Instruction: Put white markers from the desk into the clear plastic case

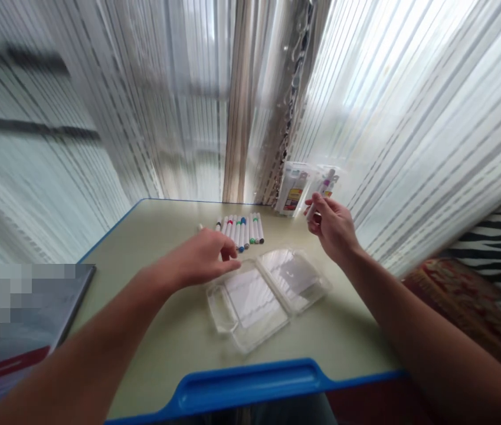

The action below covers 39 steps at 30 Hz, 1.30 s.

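Note:
My right hand (pixel 332 227) is raised at the right side of the table, its fingers closed round a white marker (pixel 325 188) with a purple band. The marker is tilted, its upper end pointing away from me. My left hand (pixel 208 254) hovers by the near side of a row of white markers (pixel 244 230), thumb and fingers apart, with nothing seen between them. These markers lie side by side and have coloured bands and ends. Between my hands and closer to me, a clear plastic case (pixel 261 301) lies unfolded on the table, both halves facing up.
Clear packages (pixel 292 192) with printed labels stand at the table's back right, against sheer striped curtains (pixel 188 106). The pale table (pixel 153 354) has a blue rim with a molded tray (pixel 250 386) in front. A dark-edged flat object (pixel 71 307) is at the left.

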### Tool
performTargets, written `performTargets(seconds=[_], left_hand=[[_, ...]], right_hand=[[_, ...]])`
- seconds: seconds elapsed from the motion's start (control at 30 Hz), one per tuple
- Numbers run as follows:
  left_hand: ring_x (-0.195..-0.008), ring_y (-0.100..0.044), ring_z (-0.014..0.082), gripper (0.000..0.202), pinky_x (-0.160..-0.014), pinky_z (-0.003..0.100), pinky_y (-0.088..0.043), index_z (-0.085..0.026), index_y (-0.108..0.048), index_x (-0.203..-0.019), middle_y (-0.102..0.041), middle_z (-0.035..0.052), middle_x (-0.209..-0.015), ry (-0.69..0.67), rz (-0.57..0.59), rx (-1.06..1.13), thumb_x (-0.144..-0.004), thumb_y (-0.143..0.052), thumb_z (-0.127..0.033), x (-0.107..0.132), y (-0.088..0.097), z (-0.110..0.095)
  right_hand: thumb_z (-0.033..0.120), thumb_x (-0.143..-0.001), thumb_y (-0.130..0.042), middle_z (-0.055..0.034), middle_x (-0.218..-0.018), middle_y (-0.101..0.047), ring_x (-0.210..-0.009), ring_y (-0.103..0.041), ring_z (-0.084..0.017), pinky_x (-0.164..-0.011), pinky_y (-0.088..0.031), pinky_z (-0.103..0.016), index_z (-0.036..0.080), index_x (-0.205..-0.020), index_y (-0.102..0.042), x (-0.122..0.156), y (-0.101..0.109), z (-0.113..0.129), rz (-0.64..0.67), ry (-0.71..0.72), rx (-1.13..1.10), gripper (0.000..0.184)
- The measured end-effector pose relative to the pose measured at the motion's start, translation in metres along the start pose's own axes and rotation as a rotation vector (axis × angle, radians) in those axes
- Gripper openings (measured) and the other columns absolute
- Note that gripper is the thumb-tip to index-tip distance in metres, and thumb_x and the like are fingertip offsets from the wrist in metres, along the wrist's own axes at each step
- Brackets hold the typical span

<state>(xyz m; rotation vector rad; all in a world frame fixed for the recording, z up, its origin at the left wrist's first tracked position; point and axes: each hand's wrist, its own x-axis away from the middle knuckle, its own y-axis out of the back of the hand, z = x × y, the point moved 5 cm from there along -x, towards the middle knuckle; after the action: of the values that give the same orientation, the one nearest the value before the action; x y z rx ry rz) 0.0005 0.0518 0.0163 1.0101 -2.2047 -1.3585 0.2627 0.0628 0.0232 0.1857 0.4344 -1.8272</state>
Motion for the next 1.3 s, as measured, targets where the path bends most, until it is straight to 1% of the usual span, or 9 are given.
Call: performTargets(seconds=[0.13,0.43,0.73,0.97,1.03,1.1,1.13,1.2,1.3], left_hand=[[-0.067,-0.063,0.0156,0.026,-0.061,0.026,-0.042,-0.017,-0.078,-0.086,-0.075,0.0051,-0.080,0.018,-0.013,-0.064,-0.083,-0.063,-0.039,-0.001,-0.002,0.002],[-0.069,-0.065,0.0181,0.029,-0.063,0.027,-0.045,-0.018,-0.078,-0.084,-0.074,0.0044,-0.078,0.021,0.010,-0.121,-0.084,-0.059,-0.041,-0.005,-0.007,0.009],[-0.063,-0.063,0.0169,0.027,-0.060,0.026,-0.043,-0.019,-0.077,-0.081,-0.073,0.0028,-0.073,0.023,0.032,-0.131,-0.084,-0.058,-0.038,-0.006,-0.007,0.006],[-0.064,-0.063,0.0155,0.024,-0.060,0.025,-0.043,-0.018,-0.077,-0.082,-0.073,0.0024,-0.074,0.003,0.042,-0.120,-0.084,-0.059,-0.032,-0.005,-0.009,0.001],[-0.063,-0.063,0.0148,0.021,-0.060,0.025,-0.042,-0.018,-0.077,-0.081,-0.072,0.0018,-0.072,-0.006,0.032,-0.113,-0.084,-0.059,-0.030,-0.005,-0.010,0.000],[-0.062,-0.062,0.0139,0.020,-0.059,0.025,-0.042,-0.017,-0.076,-0.080,-0.071,0.0014,-0.071,-0.023,0.011,-0.096,-0.084,-0.060,-0.028,-0.005,-0.010,-0.002],[-0.062,-0.061,0.0135,0.019,-0.059,0.025,-0.042,-0.017,-0.076,-0.080,-0.071,0.0014,-0.071,-0.042,-0.006,-0.087,-0.084,-0.060,-0.027,-0.005,-0.010,-0.004],[-0.062,-0.060,0.0129,0.018,-0.060,0.025,-0.041,-0.016,-0.075,-0.079,-0.070,0.0015,-0.071,-0.101,-0.056,-0.073,-0.085,-0.060,-0.025,-0.005,-0.010,-0.007],[-0.062,-0.058,0.0123,0.017,-0.062,0.025,-0.041,-0.015,-0.073,-0.078,-0.068,0.0012,-0.069,-0.200,-0.172,-0.088,-0.087,-0.060,-0.022,-0.005,-0.007,-0.014]], right_hand=[[0.060,-0.076,-0.076,0.0046,-0.050,-0.051,-0.037,-0.035,-0.004,-0.034,-0.020,-0.018,0.016,-0.071,-0.062,-0.006,0.005,-0.008,-0.029,0.005,0.031,0.047],[0.064,-0.077,-0.073,0.0061,-0.047,-0.047,-0.035,-0.033,-0.004,-0.034,-0.019,-0.018,0.015,-0.071,-0.062,-0.009,0.007,-0.010,-0.029,-0.010,0.067,0.050],[0.057,-0.079,-0.074,0.0076,-0.044,-0.044,-0.035,-0.032,-0.004,-0.034,-0.018,-0.018,0.015,-0.070,-0.061,-0.008,0.005,-0.008,-0.004,-0.009,0.062,0.045],[0.050,-0.084,-0.073,0.0058,-0.047,-0.048,-0.035,-0.034,-0.004,-0.033,-0.018,-0.019,0.015,-0.070,-0.062,-0.006,0.004,-0.009,-0.003,-0.025,0.076,0.039],[0.044,-0.085,-0.074,0.0059,-0.048,-0.048,-0.036,-0.035,-0.004,-0.034,-0.021,-0.018,0.015,-0.071,-0.063,-0.002,0.000,-0.010,0.038,-0.041,0.074,0.034],[0.039,-0.084,-0.076,0.0071,-0.047,-0.047,-0.036,-0.037,-0.004,-0.034,-0.026,-0.018,0.016,-0.073,-0.064,0.003,-0.007,-0.009,0.121,-0.061,0.068,0.028],[0.037,-0.084,-0.077,0.0069,-0.048,-0.048,-0.037,-0.039,-0.005,-0.035,-0.029,-0.018,0.016,-0.074,-0.065,0.007,-0.012,-0.009,0.182,-0.074,0.059,0.026],[0.035,-0.082,-0.079,0.0033,-0.056,-0.057,-0.044,-0.049,-0.006,-0.040,-0.038,-0.019,0.014,-0.079,-0.068,0.017,-0.024,-0.007,0.324,-0.115,0.020,0.024],[0.035,-0.082,-0.080,-0.0018,-0.069,-0.068,-0.056,-0.061,-0.008,-0.052,-0.050,-0.019,0.011,-0.091,-0.073,0.036,-0.040,-0.005,0.556,-0.259,-0.046,0.026]])
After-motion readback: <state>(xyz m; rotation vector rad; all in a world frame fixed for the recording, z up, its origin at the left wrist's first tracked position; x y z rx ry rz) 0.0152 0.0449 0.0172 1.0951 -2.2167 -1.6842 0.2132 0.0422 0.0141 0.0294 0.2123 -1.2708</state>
